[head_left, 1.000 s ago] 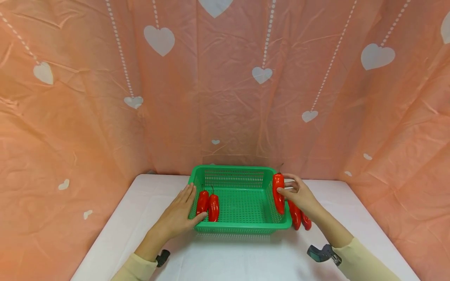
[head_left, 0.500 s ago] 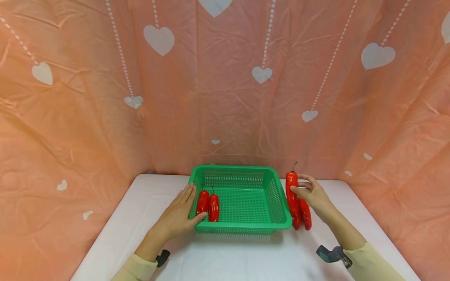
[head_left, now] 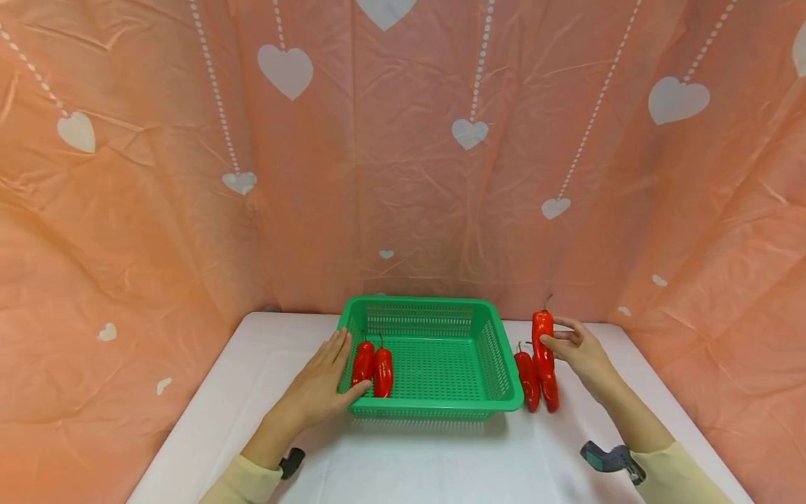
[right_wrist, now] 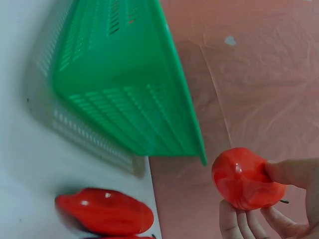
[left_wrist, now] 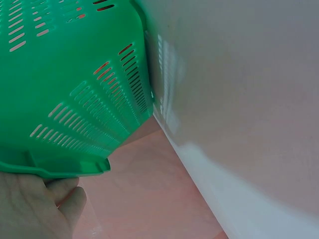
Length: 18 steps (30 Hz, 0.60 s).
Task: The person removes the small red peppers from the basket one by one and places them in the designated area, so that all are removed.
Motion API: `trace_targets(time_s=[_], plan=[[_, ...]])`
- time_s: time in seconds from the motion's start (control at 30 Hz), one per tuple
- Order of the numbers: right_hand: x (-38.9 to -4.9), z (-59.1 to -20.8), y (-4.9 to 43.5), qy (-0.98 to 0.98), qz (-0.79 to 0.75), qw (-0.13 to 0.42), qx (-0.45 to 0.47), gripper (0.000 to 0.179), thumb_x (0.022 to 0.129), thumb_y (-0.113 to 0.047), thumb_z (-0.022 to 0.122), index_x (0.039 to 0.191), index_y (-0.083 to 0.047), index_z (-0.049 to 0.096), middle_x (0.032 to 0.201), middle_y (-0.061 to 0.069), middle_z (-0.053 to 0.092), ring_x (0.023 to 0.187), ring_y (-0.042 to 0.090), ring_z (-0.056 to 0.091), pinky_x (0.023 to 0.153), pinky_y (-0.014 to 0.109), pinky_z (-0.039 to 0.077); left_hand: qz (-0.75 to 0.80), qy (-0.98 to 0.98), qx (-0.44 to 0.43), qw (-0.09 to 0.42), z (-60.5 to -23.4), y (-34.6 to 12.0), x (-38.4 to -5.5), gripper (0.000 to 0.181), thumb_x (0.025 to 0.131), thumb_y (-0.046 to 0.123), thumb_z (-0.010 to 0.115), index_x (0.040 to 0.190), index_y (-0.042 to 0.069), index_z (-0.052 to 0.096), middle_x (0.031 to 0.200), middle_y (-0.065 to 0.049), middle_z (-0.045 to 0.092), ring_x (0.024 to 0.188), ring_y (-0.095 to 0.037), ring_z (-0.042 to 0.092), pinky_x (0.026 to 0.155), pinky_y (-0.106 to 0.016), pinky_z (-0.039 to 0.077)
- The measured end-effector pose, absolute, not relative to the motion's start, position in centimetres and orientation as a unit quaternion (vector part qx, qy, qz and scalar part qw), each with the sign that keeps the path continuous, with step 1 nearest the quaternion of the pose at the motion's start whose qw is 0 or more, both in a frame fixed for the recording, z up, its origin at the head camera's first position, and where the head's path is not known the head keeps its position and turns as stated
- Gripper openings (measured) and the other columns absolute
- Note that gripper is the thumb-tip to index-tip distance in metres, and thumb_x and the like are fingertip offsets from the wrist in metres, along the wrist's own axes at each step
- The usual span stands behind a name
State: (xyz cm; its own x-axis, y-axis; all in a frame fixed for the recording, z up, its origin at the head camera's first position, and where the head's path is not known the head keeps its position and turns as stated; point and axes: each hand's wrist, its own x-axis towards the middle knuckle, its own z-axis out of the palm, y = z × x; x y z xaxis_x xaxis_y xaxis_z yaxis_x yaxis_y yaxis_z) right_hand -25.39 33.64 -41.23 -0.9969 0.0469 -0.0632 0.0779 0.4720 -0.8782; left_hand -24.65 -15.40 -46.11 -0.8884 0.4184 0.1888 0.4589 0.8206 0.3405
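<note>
My right hand (head_left: 582, 353) pinches a red pepper (head_left: 543, 332) between thumb and fingers, its stem pointing up. In the right wrist view, this pepper shows end-on, off the table and beside the basket's outer wall. Below it, two more red peppers lie on the table at the basket's right side, one nearer the basket (head_left: 527, 381) and the other (head_left: 550, 393) partly covered by the held one. My left hand (head_left: 317, 381) rests with straight fingers along the left rim of the green plastic basket (head_left: 434, 404). Inside the basket's left end lie two red peppers, the left one (head_left: 363, 362) and its neighbour (head_left: 383, 372).
A white-covered table (head_left: 434, 462) carries the basket near its back edge. Behind and to both sides hangs a peach-coloured curtain (head_left: 415, 196) with white hearts. Dark wrist devices sit near both sleeves.
My right hand has carried the pepper rightward, from over the basket's right rim to above the peppers on the table. The left hand and basket have stayed in place.
</note>
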Motion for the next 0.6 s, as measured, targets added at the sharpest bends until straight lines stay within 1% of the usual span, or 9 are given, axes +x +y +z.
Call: trace_targets(time_s=[0.13, 0.27, 0.5, 0.6], plan=[[-25.4, -41.6, 34.3, 0.859, -0.51, 0.015, 0.05, 0.077, 0.11, -0.039, 0.061, 0.167, -0.003, 0.025, 0.154, 0.034, 0.047, 0.134, 0.05, 0.057, 0.115, 0.068, 0.045, -0.193, -0.953, -0.229, 0.052, -46.1, -15.4, -24.6, 0.103, 0.103, 0.069, 0.053, 0.166, -0.008, 0.024, 0.177, -0.023, 0.018, 0.165, -0.04, 0.014, 0.133, -0.054, 0.019], [-25.2, -42.0, 35.0, 0.858, -0.511, 0.014, 0.056, 0.076, 0.11, -0.039, 0.061, 0.166, -0.002, 0.025, 0.153, 0.035, 0.047, 0.134, 0.051, 0.055, 0.115, 0.069, 0.044, -0.195, -0.952, -0.229, 0.051, -46.0, -15.4, -24.6, 0.101, 0.104, 0.065, 0.056, 0.166, -0.008, 0.024, 0.177, -0.023, 0.019, 0.165, -0.04, 0.014, 0.133, -0.054, 0.019], [-25.0, -42.9, 36.0, 0.856, -0.512, 0.013, 0.069, 0.074, 0.11, -0.037, 0.061, 0.164, 0.001, 0.026, 0.151, 0.037, 0.047, 0.131, 0.05, 0.057, 0.115, 0.069, 0.044, -0.191, -0.953, -0.228, 0.05, -46.2, -15.4, -24.7, 0.1, 0.104, 0.063, 0.057, 0.166, -0.007, 0.023, 0.177, -0.022, 0.018, 0.165, -0.04, 0.013, 0.133, -0.054, 0.019], [-25.1, -43.3, 36.4, 0.859, -0.506, 0.016, 0.078, 0.074, 0.111, -0.037, 0.061, 0.164, 0.002, 0.027, 0.151, 0.038, 0.048, 0.128, 0.048, 0.059, 0.114, 0.068, 0.046, -0.19, -0.953, -0.229, 0.053, -46.2, -15.4, -24.7, 0.101, 0.103, 0.064, 0.058, 0.166, -0.007, 0.024, 0.177, -0.022, 0.018, 0.165, -0.039, 0.013, 0.133, -0.053, 0.018]])
